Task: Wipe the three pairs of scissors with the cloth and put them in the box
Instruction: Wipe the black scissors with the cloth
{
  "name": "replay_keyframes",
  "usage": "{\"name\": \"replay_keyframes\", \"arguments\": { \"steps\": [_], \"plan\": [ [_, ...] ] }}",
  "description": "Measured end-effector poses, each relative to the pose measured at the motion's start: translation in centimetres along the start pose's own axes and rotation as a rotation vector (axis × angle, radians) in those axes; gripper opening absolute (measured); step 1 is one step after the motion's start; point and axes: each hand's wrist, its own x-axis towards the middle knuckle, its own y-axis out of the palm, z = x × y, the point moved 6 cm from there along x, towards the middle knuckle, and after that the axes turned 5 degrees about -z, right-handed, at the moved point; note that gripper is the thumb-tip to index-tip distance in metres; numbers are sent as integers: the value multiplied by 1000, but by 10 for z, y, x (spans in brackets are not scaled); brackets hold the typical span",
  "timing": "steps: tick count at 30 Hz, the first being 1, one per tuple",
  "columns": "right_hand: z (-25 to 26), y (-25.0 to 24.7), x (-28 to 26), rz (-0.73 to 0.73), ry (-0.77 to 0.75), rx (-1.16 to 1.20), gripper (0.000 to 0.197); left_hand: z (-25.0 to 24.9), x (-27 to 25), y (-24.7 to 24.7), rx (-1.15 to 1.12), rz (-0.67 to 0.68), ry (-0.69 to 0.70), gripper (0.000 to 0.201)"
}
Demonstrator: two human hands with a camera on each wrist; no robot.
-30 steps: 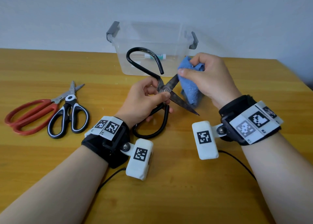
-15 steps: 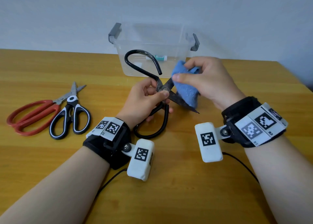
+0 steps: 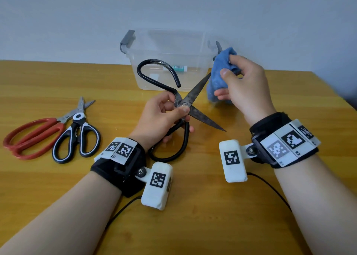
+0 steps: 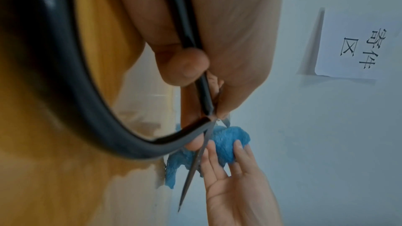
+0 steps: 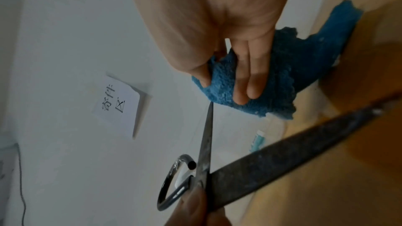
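My left hand [image 3: 170, 115] grips the large black iron scissors [image 3: 195, 96] near the pivot and holds them spread wide above the table. In the left wrist view the black handle loop [image 4: 91, 102] curves past my fingers. My right hand [image 3: 237, 82] pinches the bunched blue cloth [image 3: 220, 77] against the tip of the upper blade, in front of the clear plastic box [image 3: 170, 61]. The right wrist view shows the cloth [image 5: 272, 78] at that blade's tip, with the other blade [image 5: 293, 149] crossing below. Red-handled scissors [image 3: 34, 135] and black-and-white scissors [image 3: 79, 137] lie on the table at left.
The box has grey latch handles [image 3: 126, 41] and a small labelled tube inside [image 3: 179, 67]. It stands near the table's back edge against a pale wall. A paper sign [image 5: 119, 104] hangs on the wall. Thin cables trail from both wrist cameras across the wooden table [image 3: 193, 216].
My right hand has slid the cloth along the upper blade, from near the pivot out to its tip, up and to the right. The left hand keeps its grip on the scissors.
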Motion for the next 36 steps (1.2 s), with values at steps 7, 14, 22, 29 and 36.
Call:
{"name": "replay_keyframes", "arguments": {
  "steps": [7,14,22,29,36],
  "plan": [
    [10,-5,1,19,-99,-262,28,-1,0,-4,-63,-54,17,18],
    [17,-6,-3,77,-71,-340,11,2,4,-7,-117,-104,29,19],
    [12,-2,-3,88,-17,-334,25,2,5,-8,-113,-124,21,20],
    [19,11,-11,159,-32,-114,8,5,6,-10,-88,-143,21,22],
    [20,41,-30,462,-164,-324,25,9,11,-9,91,-95,35,23]
  ]
}}
